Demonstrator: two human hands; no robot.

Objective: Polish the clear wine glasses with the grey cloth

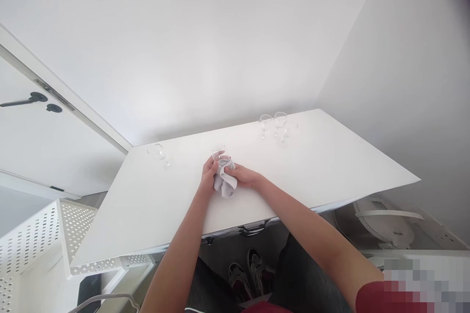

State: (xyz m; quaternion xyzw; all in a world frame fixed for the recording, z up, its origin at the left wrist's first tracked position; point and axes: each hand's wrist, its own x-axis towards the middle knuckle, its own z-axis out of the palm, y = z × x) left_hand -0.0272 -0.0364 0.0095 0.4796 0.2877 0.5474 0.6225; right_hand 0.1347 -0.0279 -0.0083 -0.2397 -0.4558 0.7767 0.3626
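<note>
Currently gripping a clear glass [220, 153] and a pale cloth [225, 185] between both bare hands, over the middle of a white table [316, 161]. Closed round glass and cloth from one side with the left hand [209, 174]. Pinching the cloth from the other side, thumb on top, with the right hand [242, 175]. Bunched round the lower glass, hiding it. Cannot tell whether touching the tabletop. Well apart to the left, another stemmed glass [157, 151], very faint. To the right, near the back edge, a cluster of stemmed glasses [265, 123] close together, hard to count. Off to the left, a white perforated rack [79, 212] and a door [44, 139]. Below the near edge, shoes [257, 266]. Lower right, partly under the table, a white lidded appliance [385, 227].
</note>
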